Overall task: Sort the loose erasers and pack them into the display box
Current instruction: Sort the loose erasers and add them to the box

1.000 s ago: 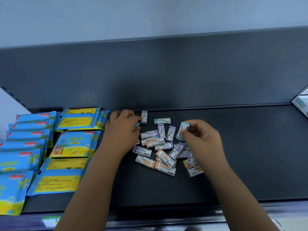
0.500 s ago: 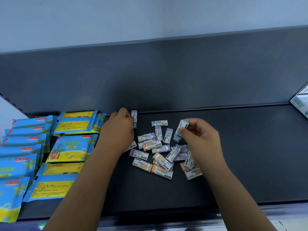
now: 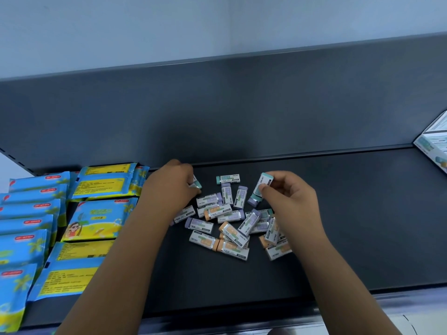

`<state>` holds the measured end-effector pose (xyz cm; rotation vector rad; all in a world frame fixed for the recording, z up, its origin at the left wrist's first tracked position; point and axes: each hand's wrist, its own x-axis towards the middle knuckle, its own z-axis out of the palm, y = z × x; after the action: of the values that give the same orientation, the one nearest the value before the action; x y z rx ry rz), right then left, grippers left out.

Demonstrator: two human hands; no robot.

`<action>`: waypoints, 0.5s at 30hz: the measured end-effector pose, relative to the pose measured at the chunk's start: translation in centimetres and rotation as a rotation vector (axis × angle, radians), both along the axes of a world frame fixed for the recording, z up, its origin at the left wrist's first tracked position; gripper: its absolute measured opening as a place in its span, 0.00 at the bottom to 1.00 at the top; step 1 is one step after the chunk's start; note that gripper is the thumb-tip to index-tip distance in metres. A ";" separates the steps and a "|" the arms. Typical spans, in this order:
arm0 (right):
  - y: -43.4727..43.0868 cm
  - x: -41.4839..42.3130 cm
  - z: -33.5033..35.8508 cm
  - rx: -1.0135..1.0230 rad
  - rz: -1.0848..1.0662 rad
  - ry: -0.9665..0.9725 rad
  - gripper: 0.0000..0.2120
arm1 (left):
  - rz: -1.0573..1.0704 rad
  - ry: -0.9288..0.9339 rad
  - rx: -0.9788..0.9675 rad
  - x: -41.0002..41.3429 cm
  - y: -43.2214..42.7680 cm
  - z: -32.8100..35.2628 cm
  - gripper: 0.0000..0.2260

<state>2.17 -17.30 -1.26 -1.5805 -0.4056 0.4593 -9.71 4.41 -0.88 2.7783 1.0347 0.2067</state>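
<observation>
On the dark shelf (image 3: 362, 213), both hands work at a heap of loose erasers (image 3: 229, 221). The left hand (image 3: 169, 187) lies knuckles up, fingers curled down round a green-ended eraser (image 3: 197, 184) that pokes out at its fingertips; most of that eraser is hidden, and I can't tell if there is more than one in the grip. The right hand (image 3: 292, 199) is lifted a little, thumb and forefinger pinching a teal-capped eraser (image 3: 264, 183) held tilted, cap end up. Its lower end sits over a purple piece (image 3: 253, 201); I can't tell if that one is held too.

The heap lies between the two hands and below the right hand's fingers: white sleeves with purple, orange and green ends, crossed over each other, some under the right wrist. One green eraser (image 3: 228, 179) lies flat on its own between the two sets of fingertips, apart from the heap.

Left of the left forearm are blue and yellow packets (image 3: 96, 213) in overlapping rows. Well off to the right of the right hand stands a printed box (image 3: 433, 146), cut off by the frame edge, contents not visible.
</observation>
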 end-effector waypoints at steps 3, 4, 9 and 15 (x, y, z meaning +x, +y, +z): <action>0.0 -0.1 0.0 0.003 -0.004 0.012 0.08 | 0.037 -0.022 -0.111 0.1 -0.3 0.1 0.13; 0.0 -0.2 0.1 0.005 -0.003 0.012 0.08 | 0.046 -0.029 -0.149 0.2 -0.3 0.2 0.13; 0.3 -0.7 0.3 0.030 0.004 0.022 0.08 | 0.056 -0.076 -0.303 -0.1 -0.9 1.1 0.22; 0.4 -1.3 0.3 0.032 0.006 0.037 0.09 | 0.071 -0.110 -0.444 -0.5 -1.4 2.3 0.11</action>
<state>0.91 -16.89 -1.00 -1.5379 -0.3871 0.4837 -10.18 2.99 1.43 2.3101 1.0098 0.1186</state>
